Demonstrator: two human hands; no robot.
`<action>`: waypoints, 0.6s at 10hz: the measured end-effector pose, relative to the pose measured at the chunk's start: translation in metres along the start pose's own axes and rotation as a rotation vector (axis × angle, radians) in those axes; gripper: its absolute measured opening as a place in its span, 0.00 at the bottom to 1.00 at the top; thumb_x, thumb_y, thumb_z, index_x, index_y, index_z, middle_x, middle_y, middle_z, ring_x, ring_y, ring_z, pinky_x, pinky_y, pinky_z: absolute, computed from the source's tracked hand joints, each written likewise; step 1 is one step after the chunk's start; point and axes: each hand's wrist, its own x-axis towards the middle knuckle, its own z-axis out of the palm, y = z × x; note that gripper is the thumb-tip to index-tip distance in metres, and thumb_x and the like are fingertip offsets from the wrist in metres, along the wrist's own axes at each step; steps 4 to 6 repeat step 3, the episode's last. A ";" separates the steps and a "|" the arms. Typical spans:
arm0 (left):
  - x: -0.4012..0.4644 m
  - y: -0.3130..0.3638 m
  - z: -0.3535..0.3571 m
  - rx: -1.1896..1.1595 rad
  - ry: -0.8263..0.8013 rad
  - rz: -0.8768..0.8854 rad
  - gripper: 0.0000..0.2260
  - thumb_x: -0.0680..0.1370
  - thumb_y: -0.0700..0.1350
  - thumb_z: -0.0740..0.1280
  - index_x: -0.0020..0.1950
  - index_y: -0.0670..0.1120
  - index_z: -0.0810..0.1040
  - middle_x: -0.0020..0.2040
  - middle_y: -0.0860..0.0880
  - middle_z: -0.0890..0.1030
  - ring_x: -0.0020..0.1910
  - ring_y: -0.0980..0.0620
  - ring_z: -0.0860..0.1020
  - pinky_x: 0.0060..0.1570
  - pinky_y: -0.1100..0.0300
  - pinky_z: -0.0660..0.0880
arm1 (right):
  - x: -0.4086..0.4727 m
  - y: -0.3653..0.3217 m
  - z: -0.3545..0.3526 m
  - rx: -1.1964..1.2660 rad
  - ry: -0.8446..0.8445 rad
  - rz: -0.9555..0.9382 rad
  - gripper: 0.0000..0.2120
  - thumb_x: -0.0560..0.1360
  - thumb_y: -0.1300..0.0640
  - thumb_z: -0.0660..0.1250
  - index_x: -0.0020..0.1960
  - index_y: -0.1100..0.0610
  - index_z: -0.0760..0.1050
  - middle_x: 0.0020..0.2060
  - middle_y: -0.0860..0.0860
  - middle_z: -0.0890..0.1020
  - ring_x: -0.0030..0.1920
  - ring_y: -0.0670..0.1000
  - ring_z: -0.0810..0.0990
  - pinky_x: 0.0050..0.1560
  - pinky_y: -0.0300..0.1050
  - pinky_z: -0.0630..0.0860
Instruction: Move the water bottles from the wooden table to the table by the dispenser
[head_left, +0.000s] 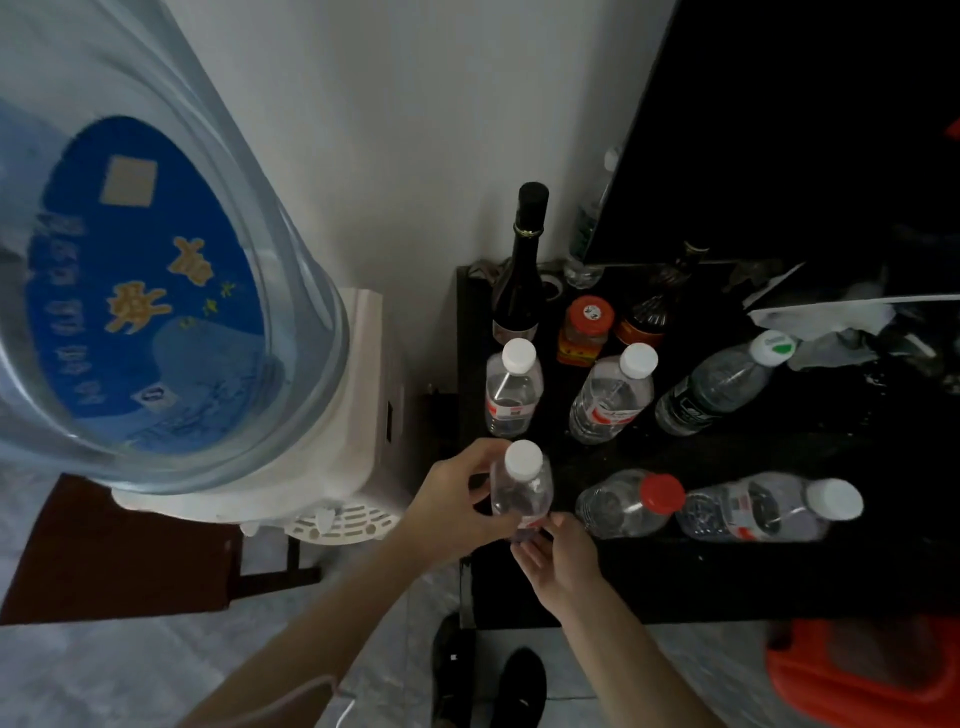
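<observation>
A clear white-capped water bottle (522, 488) stands upright at the front left corner of the black table (727, 582). My left hand (457, 499) grips its side. My right hand (558, 558) holds its base from below with curled fingers. Behind it stand two more white-capped bottles (511, 387) (613, 395) and a green-capped one (722, 384). To the right are a red-capped bottle (631, 504) and a white-capped bottle (769, 506). The water dispenser (171, 291) stands just left of the table.
At the back of the table are a dark wine bottle (522, 270), an orange-lidded jar (584, 330) and a dark sauce bottle (649, 312). A black screen (779, 130) looms over the right. An orange object (862, 675) sits on the floor. A dark stool (119, 551) carries the dispenser.
</observation>
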 end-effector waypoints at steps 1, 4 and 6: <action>-0.001 0.002 0.000 -0.012 0.006 0.011 0.27 0.68 0.47 0.78 0.65 0.60 0.75 0.61 0.57 0.82 0.66 0.55 0.79 0.65 0.55 0.78 | -0.003 -0.003 -0.002 -0.027 0.015 -0.011 0.17 0.82 0.59 0.58 0.68 0.63 0.71 0.66 0.61 0.73 0.71 0.59 0.70 0.65 0.55 0.71; -0.007 0.012 -0.005 0.121 -0.115 0.065 0.32 0.72 0.49 0.76 0.73 0.58 0.68 0.67 0.59 0.78 0.69 0.59 0.76 0.67 0.65 0.71 | -0.036 -0.001 -0.009 -0.070 -0.043 0.045 0.18 0.82 0.58 0.60 0.70 0.64 0.69 0.63 0.63 0.72 0.68 0.63 0.72 0.59 0.56 0.73; -0.007 0.012 -0.005 0.121 -0.115 0.065 0.32 0.72 0.49 0.76 0.73 0.58 0.68 0.67 0.59 0.78 0.69 0.59 0.76 0.67 0.65 0.71 | -0.036 -0.001 -0.009 -0.070 -0.043 0.045 0.18 0.82 0.58 0.60 0.70 0.64 0.69 0.63 0.63 0.72 0.68 0.63 0.72 0.59 0.56 0.73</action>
